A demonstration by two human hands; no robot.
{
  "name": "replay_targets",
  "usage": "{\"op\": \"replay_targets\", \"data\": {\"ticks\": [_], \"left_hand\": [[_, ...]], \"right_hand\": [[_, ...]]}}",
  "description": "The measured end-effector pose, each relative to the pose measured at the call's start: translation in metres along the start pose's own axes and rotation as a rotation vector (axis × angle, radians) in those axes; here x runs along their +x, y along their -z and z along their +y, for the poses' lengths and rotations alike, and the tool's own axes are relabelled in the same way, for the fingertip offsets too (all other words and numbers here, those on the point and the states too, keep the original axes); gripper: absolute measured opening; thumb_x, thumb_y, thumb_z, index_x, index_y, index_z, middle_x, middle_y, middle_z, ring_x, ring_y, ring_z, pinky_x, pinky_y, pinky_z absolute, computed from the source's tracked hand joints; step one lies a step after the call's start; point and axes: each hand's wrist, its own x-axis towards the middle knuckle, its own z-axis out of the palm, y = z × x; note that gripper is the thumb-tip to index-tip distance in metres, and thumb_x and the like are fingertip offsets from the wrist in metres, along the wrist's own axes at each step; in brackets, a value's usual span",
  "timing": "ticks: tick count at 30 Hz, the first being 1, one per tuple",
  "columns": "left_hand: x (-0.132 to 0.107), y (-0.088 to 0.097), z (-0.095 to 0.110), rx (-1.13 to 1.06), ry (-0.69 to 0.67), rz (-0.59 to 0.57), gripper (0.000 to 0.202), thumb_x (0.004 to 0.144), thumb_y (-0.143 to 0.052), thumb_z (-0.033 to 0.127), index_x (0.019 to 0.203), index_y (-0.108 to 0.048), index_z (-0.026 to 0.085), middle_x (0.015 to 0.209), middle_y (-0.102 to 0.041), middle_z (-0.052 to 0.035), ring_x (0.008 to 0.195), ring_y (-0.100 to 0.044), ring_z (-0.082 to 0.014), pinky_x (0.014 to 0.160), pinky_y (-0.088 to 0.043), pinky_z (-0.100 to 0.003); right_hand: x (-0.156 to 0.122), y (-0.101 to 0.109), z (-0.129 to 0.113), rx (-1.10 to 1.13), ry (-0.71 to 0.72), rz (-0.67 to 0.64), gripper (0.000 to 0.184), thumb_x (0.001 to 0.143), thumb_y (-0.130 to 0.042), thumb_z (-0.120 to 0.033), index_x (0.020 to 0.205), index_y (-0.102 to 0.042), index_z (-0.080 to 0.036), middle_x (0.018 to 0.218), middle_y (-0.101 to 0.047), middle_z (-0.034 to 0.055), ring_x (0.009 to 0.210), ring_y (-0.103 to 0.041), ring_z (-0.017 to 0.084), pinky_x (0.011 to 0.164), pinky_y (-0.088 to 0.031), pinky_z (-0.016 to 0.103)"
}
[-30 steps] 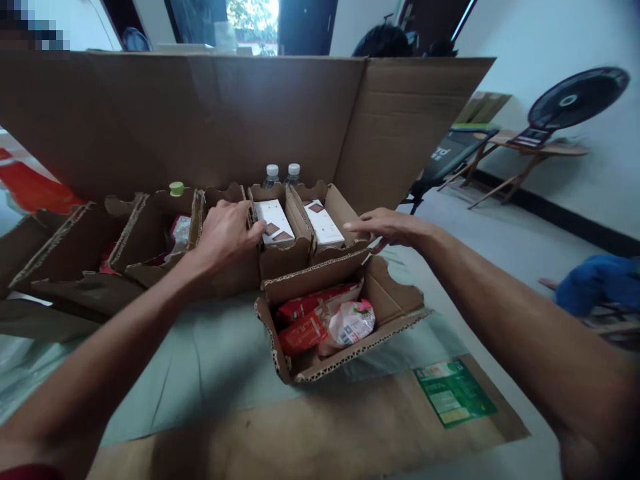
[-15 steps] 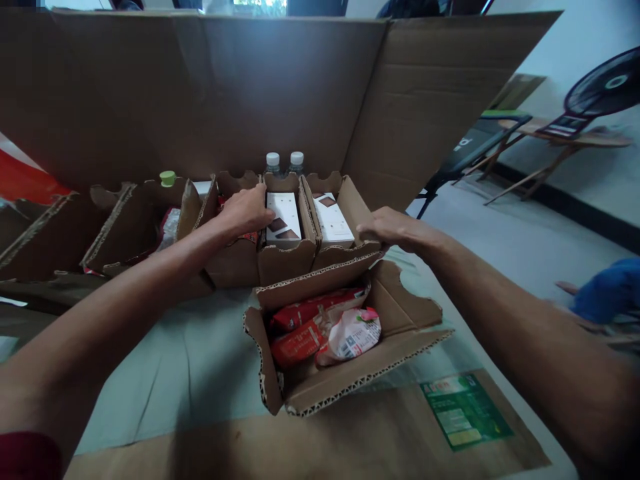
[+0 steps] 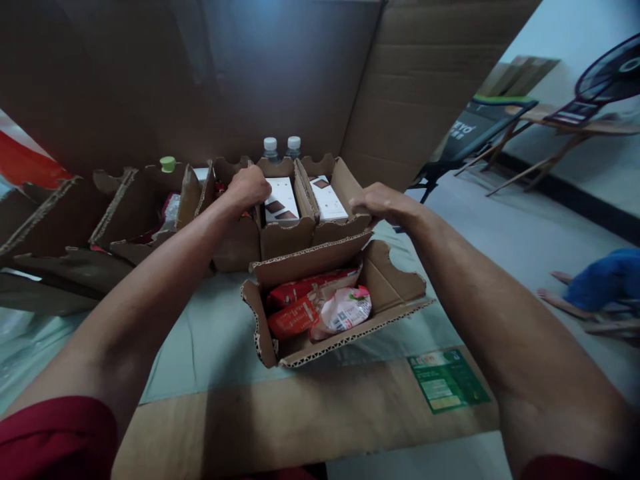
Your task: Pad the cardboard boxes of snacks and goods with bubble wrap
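Note:
My left hand [image 3: 249, 188] is curled over the left wall of a small cardboard tray [image 3: 286, 237] that holds a white box with brown squares [image 3: 281, 202]. My right hand [image 3: 381, 202] grips the right wall of the neighbouring tray [image 3: 345, 229], which holds a second white box [image 3: 327, 199]. Both hands are closed on the tray walls. In front of them stands another open cardboard tray [image 3: 395, 288] with red snack packets [image 3: 295, 307] and a pink-and-white packet [image 3: 343, 309].
Two water bottles [image 3: 281, 148] stand behind the trays against a tall cardboard wall [image 3: 250, 80]. More cardboard trays [image 3: 135, 220] lie at the left, one with a green-capped bottle [image 3: 167, 164]. A fan [image 3: 607, 73] and folding table stand at the right; a person in blue [image 3: 600, 287] is on the floor.
Both hands closed down onto the walls of the two trays with white boxes; the right hand went from flat and stretched to curled. The view dropped and moved closer.

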Motion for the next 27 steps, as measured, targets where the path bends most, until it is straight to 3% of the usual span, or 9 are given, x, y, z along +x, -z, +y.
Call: {"op": "replay_targets", "data": {"ticks": [4, 7, 10, 12, 13, 15, 18, 22, 27], "left_hand": [[-0.008, 0.007, 0.025, 0.077, 0.196, -0.033, 0.050, 0.096, -0.050, 0.049, 0.082, -0.073, 0.007, 0.109, -0.077, -0.0184, 0.121, -0.068, -0.0349, 0.084, -0.052, -0.046], [-0.035, 0.030, 0.043, 0.084, 0.163, -0.016, 0.047, 0.098, -0.044, 0.038, 0.113, -0.068, 0.001, 0.129, -0.069, -0.0204, 0.125, -0.065, -0.0303, 0.096, -0.051, -0.044], [-0.101, 0.054, 0.046, 0.054, 0.038, 0.125, 0.049, 0.100, -0.042, 0.034, 0.145, -0.051, 0.016, 0.157, -0.047, -0.0105, 0.140, -0.052, -0.0260, 0.111, -0.045, -0.042], [-0.168, 0.056, 0.039, -0.041, -0.074, 0.263, 0.042, 0.101, -0.042, 0.037, 0.139, -0.057, 0.028, 0.137, -0.064, -0.0028, 0.122, -0.064, -0.0245, 0.105, -0.052, -0.042], [-0.204, 0.050, 0.035, -0.107, -0.112, 0.310, 0.035, 0.099, -0.047, 0.038, 0.131, -0.062, 0.035, 0.119, -0.070, 0.0001, 0.108, -0.069, -0.0242, 0.096, -0.056, -0.043], [-0.271, 0.024, 0.029, -0.226, -0.093, 0.246, 0.042, 0.094, -0.055, 0.035, 0.134, -0.057, 0.047, 0.107, -0.071, 0.0017, 0.093, -0.071, -0.0239, 0.081, -0.060, -0.042], [-0.331, -0.031, 0.035, -0.304, -0.072, 0.067, 0.079, 0.087, -0.065, 0.040, 0.158, -0.032, 0.035, 0.144, -0.060, -0.0111, 0.119, -0.067, -0.0344, 0.094, -0.060, -0.050], [-0.326, -0.084, 0.057, -0.485, -0.018, -0.021, 0.082, 0.092, -0.060, 0.038, 0.162, -0.021, 0.020, 0.153, -0.050, -0.0203, 0.139, -0.051, -0.0394, 0.110, -0.049, -0.059], [-0.268, -0.102, 0.062, -0.639, -0.108, -0.031, 0.076, 0.093, -0.058, 0.030, 0.160, -0.025, 0.021, 0.158, -0.044, -0.0189, 0.145, -0.045, -0.0361, 0.115, -0.045, -0.058]], "right_hand": [[-0.006, -0.005, -0.013, -0.068, -0.093, 0.040, 0.025, 0.089, -0.070, -0.028, 0.067, -0.063, -0.019, 0.055, -0.061, 0.0028, 0.051, -0.059, 0.017, 0.055, -0.060, 0.037], [-0.021, 0.003, -0.004, 0.026, -0.054, 0.050, 0.034, 0.096, -0.061, -0.044, 0.078, -0.066, -0.016, 0.067, -0.068, 0.0082, 0.058, -0.065, 0.019, 0.062, -0.060, 0.038], [-0.056, 0.017, 0.042, 0.273, 0.069, 0.113, 0.047, 0.098, -0.049, -0.058, 0.096, -0.068, -0.015, 0.094, -0.076, 0.0161, 0.080, -0.074, 0.024, 0.075, -0.061, 0.037], [-0.089, 0.022, 0.085, 0.331, 0.166, 0.108, 0.042, 0.094, -0.056, -0.056, 0.106, -0.069, -0.018, 0.113, -0.076, 0.0176, 0.100, -0.074, 0.027, 0.088, -0.059, 0.037], [-0.106, 0.021, 0.107, 0.273, 0.212, 0.078, 0.039, 0.088, -0.066, -0.053, 0.108, -0.071, -0.020, 0.117, -0.076, 0.0168, 0.108, -0.073, 0.029, 0.093, -0.058, 0.037], [-0.138, 0.010, 0.143, 0.133, 0.266, -0.080, 0.037, 0.078, -0.078, -0.049, 0.107, -0.075, -0.027, 0.123, -0.075, 0.0144, 0.115, -0.070, 0.034, 0.097, -0.057, 0.040], [-0.172, -0.021, 0.168, 0.085, 0.291, -0.146, 0.042, 0.074, -0.080, -0.051, 0.107, -0.076, -0.026, 0.117, -0.077, 0.0135, 0.113, -0.070, 0.037, 0.099, -0.057, 0.047], [-0.189, -0.052, 0.168, 0.124, 0.186, 0.044, 0.044, 0.073, -0.078, -0.059, 0.094, -0.076, -0.020, 0.095, -0.079, 0.0112, 0.093, -0.074, 0.034, 0.087, -0.061, 0.046], [-0.180, -0.055, 0.169, 0.242, 0.136, 0.301, 0.044, 0.072, -0.079, -0.058, 0.097, -0.071, -0.022, 0.099, -0.079, 0.0089, 0.096, -0.074, 0.032, 0.084, -0.061, 0.045]]}}
